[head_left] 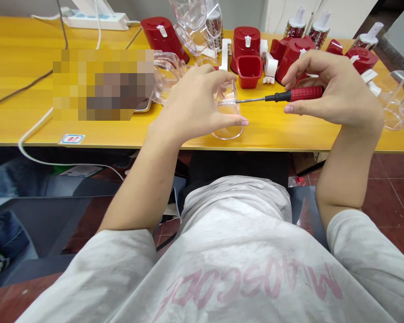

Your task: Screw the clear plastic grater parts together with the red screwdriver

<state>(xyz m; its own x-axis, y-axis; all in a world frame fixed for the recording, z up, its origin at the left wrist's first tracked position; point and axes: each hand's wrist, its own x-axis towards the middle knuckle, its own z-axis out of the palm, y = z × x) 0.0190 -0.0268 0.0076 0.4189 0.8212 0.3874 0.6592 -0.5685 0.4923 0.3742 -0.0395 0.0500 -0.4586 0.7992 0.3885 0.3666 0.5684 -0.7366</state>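
My left hand (200,101) is curved around a clear plastic container (232,131) near the front edge of the table, thumb on the near side and fingers on the far side. A screwdriver (306,93) with a red and black handle lies level in my right hand (340,87). Its handle end rests against the palm, and the thumb and fingers are loosely curled about it. The metal shaft points left, its tip at the clear container. Whether a screw sits at the tip is too small to tell.
Red plastic housings (246,42) and a red hopper (249,72) stand behind my hands. Metal grater drums (295,24) are at the back right. More clear containers (402,101) lie at the right. A power strip (94,20) and cables are at the left.
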